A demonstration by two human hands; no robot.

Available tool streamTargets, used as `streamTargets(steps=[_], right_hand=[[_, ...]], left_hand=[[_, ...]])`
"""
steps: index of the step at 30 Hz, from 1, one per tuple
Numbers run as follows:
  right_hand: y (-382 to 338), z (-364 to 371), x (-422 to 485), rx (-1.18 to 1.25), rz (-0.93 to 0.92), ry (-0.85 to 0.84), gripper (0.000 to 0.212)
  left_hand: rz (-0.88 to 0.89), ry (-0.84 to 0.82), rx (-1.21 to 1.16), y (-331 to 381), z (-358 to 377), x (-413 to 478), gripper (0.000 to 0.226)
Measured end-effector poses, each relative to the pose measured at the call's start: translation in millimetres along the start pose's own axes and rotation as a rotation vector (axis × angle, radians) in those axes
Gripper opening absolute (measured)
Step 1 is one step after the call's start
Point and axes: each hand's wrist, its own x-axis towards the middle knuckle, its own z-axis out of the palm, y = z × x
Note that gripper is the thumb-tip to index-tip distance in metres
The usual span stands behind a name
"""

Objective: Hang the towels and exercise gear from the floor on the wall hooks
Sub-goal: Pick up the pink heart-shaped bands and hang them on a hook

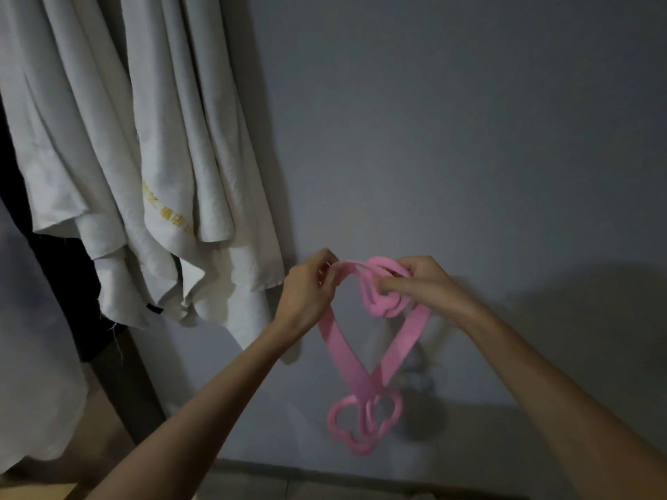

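A pink resistance band [339, 351] with looped ends hangs between my hands in front of the grey wall [469, 138]. My left hand [306, 290] pinches the flat strap near its top. My right hand [422, 283] grips a bunched loop of the same band. Two straps run down from my hands, cross, and end in loops that dangle low. White towels [151, 157] hang in folds at the upper left, one with yellow embroidery. No hook shows in the view.
A dark garment [61, 276] hangs behind the towels at the left. A white cloth [32, 373] fills the lower left corner. A small round fitting [418, 382] sits low on the wall behind the band. The floor edge runs along the bottom.
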Motion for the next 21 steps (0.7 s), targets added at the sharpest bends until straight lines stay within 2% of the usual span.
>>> streamTargets(steps=[5, 9, 10, 12, 15, 19, 21], right_hand=[[-3, 3, 7, 0.070, -0.069, 0.252, 0.003], [-13, 2, 15, 0.012, -0.160, 0.365, 0.007], [-17, 2, 16, -0.024, -0.175, 0.371, 0.010], [-28, 3, 18, -0.082, -0.184, 0.350, 0.017], [-47, 6, 21, -0.133, -0.216, 0.339, 0.029], [-68, 5, 23, -0.163, -0.232, 0.327, 0.016], [-73, 5, 23, -0.170, -0.231, 0.333, 0.018]], left_hand=[[-0.133, -0.085, -0.180, -7, -3, 16, 0.023], [-0.079, -0.178, -0.083, -6, -7, 27, 0.019], [-0.050, -0.205, -0.088, -6, -8, 29, 0.014], [0.038, -0.238, -0.073, -4, -7, 33, 0.019], [0.170, -0.159, -0.015, 2, -9, 40, 0.028], [0.306, -0.005, -0.029, 10, -13, 52, 0.021], [0.320, 0.021, -0.097, 18, -17, 56, 0.015]])
